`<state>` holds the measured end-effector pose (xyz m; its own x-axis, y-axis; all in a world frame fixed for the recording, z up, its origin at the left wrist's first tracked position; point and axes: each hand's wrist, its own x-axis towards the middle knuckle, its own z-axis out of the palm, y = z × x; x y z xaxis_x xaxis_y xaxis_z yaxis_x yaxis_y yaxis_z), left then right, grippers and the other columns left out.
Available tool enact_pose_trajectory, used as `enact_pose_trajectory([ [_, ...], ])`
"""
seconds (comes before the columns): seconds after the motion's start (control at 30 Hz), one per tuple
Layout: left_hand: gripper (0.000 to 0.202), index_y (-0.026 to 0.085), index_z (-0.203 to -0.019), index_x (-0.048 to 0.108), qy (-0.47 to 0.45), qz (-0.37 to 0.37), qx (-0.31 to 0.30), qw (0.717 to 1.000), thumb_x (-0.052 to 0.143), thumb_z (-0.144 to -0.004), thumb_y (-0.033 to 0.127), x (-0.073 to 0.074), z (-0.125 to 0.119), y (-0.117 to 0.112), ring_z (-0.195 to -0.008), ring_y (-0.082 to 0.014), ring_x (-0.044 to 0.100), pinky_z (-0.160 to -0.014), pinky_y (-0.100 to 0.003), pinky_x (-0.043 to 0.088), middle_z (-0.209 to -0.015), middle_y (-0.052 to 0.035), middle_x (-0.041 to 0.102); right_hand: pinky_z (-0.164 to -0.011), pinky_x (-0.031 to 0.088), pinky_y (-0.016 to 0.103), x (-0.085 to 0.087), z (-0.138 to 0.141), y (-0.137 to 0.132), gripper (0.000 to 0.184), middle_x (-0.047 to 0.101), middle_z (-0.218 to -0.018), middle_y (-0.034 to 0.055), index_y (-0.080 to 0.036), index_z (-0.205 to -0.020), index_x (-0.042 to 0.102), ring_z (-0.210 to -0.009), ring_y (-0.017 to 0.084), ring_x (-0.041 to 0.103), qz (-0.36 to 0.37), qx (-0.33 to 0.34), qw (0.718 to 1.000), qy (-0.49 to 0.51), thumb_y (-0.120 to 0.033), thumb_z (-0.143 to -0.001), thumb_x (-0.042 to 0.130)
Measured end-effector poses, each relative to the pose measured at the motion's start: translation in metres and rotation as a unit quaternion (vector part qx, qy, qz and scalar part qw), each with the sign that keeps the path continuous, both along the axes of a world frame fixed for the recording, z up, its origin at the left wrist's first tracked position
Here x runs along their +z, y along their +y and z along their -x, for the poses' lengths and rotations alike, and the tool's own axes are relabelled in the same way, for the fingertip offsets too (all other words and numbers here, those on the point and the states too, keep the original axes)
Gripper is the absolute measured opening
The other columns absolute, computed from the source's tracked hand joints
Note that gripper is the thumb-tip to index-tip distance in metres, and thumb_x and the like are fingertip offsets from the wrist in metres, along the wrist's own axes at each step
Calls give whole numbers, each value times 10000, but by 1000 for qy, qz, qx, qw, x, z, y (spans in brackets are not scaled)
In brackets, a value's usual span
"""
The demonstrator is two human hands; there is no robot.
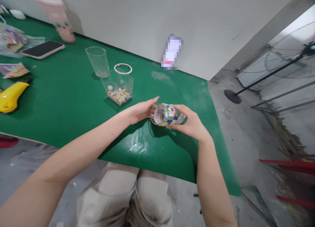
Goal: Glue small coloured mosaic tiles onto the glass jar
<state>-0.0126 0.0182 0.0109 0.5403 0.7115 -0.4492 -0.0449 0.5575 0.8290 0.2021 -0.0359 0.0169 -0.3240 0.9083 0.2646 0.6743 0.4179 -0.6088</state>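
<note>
A clear drinking glass (169,114) lies sideways in the air just above the green table, its mouth turned left. Small blue, yellow, green, white and red mosaic tiles cover a band around its wall. My right hand (190,122) is wrapped around the base end, thumb and fingers on opposite sides. At the rim, my left hand (142,111) holds the glass from the left; some of its fingers are hidden behind the rim. Beyond my left hand stands a clear angular container (120,91) with loose mosaic pieces in its bottom.
On the green table (64,99) are an empty clear cup (98,61), a white ring (123,69), a phone (43,50), a pink drink cup (57,20), plastic bags (14,40) and a yellow-handled tool (13,95). A blurred screen (172,51) leans against the wall. A fan (233,95) stands right.
</note>
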Motion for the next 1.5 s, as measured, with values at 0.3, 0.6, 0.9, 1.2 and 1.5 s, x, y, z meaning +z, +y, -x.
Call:
enact_pose_trajectory([
  [0.3,444,149,-760,704,-20,-6,5,1000,574,-819,570,3,-1,-2,-751,-166,567,-789,-301,392,-774,-55,691,-1042,412,503,1,1,-1,650,639,-1220,71,-248,-1210,594,-1149,280,580,0,-1,1000,1,-388,-617,822],
  [0.6,438,161,-812,728,-14,-18,0,1000,561,-829,566,4,1,-3,-871,-213,609,-860,-324,390,-883,-76,728,-1070,374,542,2,0,0,652,643,-1225,58,-277,-1212,596,-1168,294,578,-4,-3,1000,-4,-399,-612,821],
  [0.9,408,167,-807,716,-38,-23,22,999,573,-833,548,0,1,-1,-819,-190,592,-849,-326,389,-812,-54,697,-1085,355,547,2,2,0,658,653,-1217,62,-260,-1201,597,-1182,298,573,-14,-27,999,12,-407,-601,825],
  [1.2,457,168,-761,717,-46,-4,7,999,510,-864,562,3,-1,-2,-775,-178,574,-835,-314,391,-769,-54,686,-1105,331,559,0,1,2,642,654,-1215,52,-268,-1210,587,-1166,284,586,-30,-23,999,3,-397,-622,813],
  [1.5,463,171,-783,711,-47,-16,11,999,540,-829,598,-5,-2,-2,-855,-206,607,-855,-325,408,-819,-68,706,-1091,350,559,2,1,0,625,656,-1212,52,-272,-1199,595,-1164,288,586,-23,-32,999,5,-410,-627,805],
])
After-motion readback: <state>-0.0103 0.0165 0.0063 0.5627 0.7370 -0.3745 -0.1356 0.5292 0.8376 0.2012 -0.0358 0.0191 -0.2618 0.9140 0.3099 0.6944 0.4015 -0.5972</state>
